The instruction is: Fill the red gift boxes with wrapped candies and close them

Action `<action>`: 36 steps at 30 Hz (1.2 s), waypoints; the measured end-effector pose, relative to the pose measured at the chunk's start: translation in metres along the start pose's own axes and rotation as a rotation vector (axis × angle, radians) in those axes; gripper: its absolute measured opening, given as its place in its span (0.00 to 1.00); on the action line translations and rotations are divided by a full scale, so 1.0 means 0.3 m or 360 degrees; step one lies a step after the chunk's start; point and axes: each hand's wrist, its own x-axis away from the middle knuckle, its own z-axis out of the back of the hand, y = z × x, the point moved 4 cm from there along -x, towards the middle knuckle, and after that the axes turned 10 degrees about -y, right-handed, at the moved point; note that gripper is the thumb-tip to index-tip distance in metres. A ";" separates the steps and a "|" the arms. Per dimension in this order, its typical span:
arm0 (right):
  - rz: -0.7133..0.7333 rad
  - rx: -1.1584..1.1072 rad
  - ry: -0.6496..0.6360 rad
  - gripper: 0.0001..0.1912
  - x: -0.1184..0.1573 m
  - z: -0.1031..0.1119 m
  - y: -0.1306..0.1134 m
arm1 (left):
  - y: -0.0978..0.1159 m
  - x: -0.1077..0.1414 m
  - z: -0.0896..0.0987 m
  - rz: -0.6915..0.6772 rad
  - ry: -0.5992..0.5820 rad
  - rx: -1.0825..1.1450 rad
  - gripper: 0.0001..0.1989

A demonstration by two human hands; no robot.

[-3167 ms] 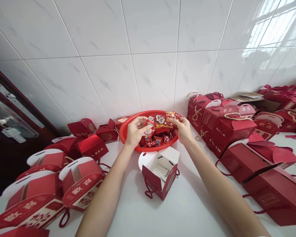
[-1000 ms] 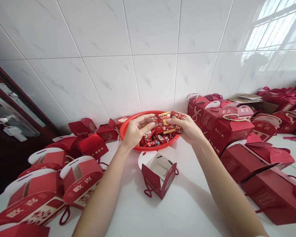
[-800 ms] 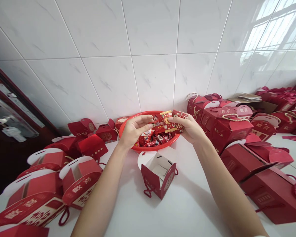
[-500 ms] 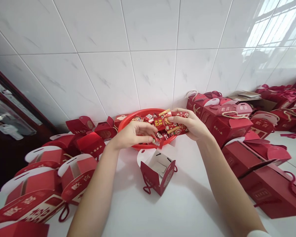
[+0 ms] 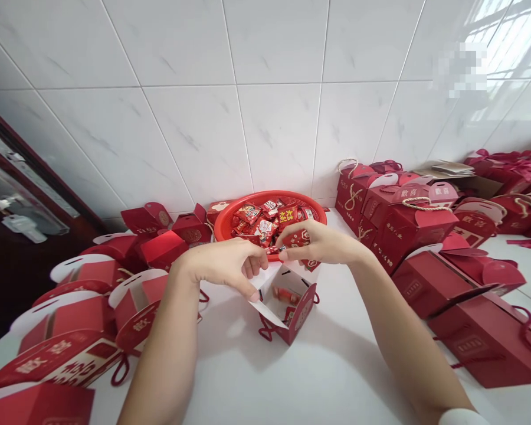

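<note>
In front of me an open red gift box [image 5: 301, 316] with dark red cord handles stands on the table. Inside it lie an orange-red wrapped piece [image 5: 285, 294] and a darker red packet. My left hand [image 5: 225, 264] hovers at its left, fingers curled and thumb apart from them, the thumb tip touching the box's white-sided flap [image 5: 269, 313]. At the front rim of a red plastic basket [image 5: 230, 208] full of wrapped candies [image 5: 265, 226], my right hand [image 5: 325, 242] pinches a small wrapped candy [image 5: 280, 249]. Red flowered packets [image 5: 301, 237] lie partly hidden beneath that hand.
Red gift boxes crowd the left side [image 5: 66, 327] and the right side [image 5: 482, 336]. Stacked boxes with rope handles [image 5: 418, 227] stand at back right. Behind everything is a tiled wall [image 5: 274, 136]. A dark door frame with keys [image 5: 24, 227] is at far left.
My right hand has let go of the long flowered packets and moved left and lower. Wrapped pieces now lie in the box. My left hand has moved down to the box flap, which is bent.
</note>
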 end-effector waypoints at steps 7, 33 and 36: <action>0.0032 0.0048 0.0114 0.06 -0.023 -0.035 -0.008 | 0.000 0.008 0.003 0.0075 0.0004 -0.0041 0.28; 0.0058 0.0174 0.0612 0.13 0.146 0.131 -0.047 | -0.112 -0.279 0.048 0.0214 -0.0013 -0.0350 0.24; 0.0047 0.0139 0.0628 0.13 0.150 0.140 -0.041 | -0.090 -0.335 0.054 0.0315 -0.0069 -0.0468 0.30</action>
